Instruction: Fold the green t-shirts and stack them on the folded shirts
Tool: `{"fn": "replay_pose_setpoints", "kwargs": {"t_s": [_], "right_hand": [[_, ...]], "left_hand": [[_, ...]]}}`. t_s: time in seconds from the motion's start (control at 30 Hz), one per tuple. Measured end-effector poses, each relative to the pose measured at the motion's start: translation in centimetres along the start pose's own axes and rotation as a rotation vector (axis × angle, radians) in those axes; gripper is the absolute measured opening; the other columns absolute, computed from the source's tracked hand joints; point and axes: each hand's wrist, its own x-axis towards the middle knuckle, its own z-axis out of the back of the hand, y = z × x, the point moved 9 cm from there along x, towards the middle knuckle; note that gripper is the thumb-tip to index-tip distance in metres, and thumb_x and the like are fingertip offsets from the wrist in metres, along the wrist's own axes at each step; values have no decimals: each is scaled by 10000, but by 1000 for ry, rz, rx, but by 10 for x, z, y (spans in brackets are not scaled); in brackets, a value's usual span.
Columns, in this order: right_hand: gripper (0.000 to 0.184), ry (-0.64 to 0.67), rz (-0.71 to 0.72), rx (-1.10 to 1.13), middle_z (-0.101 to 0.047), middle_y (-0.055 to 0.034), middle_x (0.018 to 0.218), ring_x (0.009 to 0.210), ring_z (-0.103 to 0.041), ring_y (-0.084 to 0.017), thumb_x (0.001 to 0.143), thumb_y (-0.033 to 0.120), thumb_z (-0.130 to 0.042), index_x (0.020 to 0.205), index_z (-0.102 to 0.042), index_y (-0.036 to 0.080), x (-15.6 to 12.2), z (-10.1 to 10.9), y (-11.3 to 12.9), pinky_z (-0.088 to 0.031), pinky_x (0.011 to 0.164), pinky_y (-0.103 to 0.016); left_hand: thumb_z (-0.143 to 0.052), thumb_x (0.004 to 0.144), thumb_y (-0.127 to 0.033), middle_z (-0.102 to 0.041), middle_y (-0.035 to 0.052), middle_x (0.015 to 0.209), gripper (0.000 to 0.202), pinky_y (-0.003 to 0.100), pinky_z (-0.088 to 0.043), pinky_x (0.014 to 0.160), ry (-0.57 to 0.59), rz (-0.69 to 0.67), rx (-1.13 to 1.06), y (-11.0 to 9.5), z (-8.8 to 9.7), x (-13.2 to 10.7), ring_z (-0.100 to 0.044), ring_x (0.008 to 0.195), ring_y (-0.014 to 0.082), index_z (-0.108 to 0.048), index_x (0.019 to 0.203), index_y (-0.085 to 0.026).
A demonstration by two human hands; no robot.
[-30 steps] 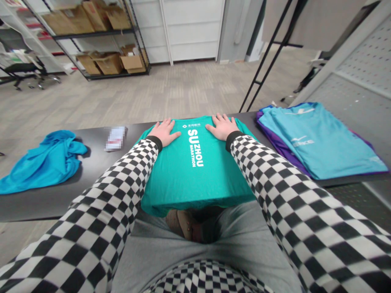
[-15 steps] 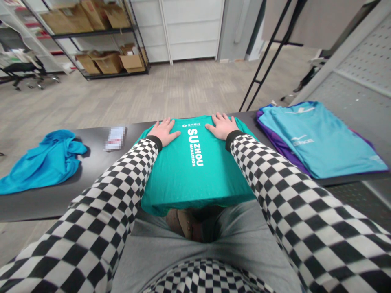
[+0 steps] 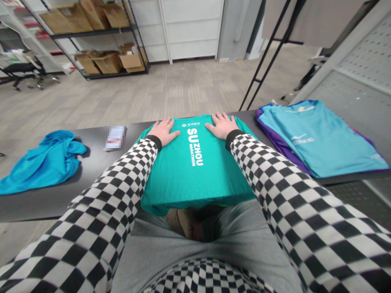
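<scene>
A green T-shirt (image 3: 195, 179) with white "SUZHOU MARATHON" lettering lies spread on the dark table, its near edge hanging over the front. My left hand (image 3: 164, 132) rests flat on the far left part of the shirt, fingers apart. On the far right part lies my right hand (image 3: 222, 126), likewise flat with spread fingers. The printed lettering sits between the two hands. Neither hand grips the cloth. My forearms cover the shirt's side edges in part.
Left on the table (image 3: 94, 162) are a crumpled blue garment (image 3: 45, 162) and a small blurred packet (image 3: 115, 138). A stack of folded shirts (image 3: 330, 146), light blue on top of purple, lies at the right. Beyond stand a shelf with cardboard boxes (image 3: 108, 63) and a black metal frame (image 3: 265, 61).
</scene>
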Motion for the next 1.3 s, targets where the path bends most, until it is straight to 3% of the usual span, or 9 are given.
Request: {"fn": "replay_pose_setpoints", "kwargs": {"t_s": [0.37,0.63,1.03,1.3], "right_hand": [[992,-1,-1,2,-220,-132,1949,1790,-199,-444,1094,817,-257,1868,-305,199,1,0,0,-129,1425,-736],[990,-1,5,11,-217,-133,1949,1789,-199,-445,1095,812,-268,1865,-312,191,0,0,0,-128,1424,-740],[989,-11,5,14,-240,-142,1942,1783,-218,-442,1096,826,-249,1859,-332,203,-4,3,2,-134,1418,-740],[972,-23,7,21,-252,-144,1938,1779,-229,-440,1105,812,-251,1855,-344,201,-4,3,3,-139,1416,-739]], "left_hand": [[-377,1114,-776,-212,148,1945,967,575,-134,1467,-14,-5,-11,2,-1,1,-189,1816,345,-286,1868,-177],[-341,1124,-760,-201,163,1944,976,560,-135,1468,1,0,30,0,-1,0,-180,1818,336,-255,1870,-136],[-383,1092,-764,-98,208,1946,1050,613,-135,1451,148,36,45,-1,0,10,-111,1824,387,-169,1878,-101],[-343,1103,-766,-130,216,1940,1035,661,-78,1446,169,17,98,-3,3,8,-149,1818,390,-170,1878,-103]]}}
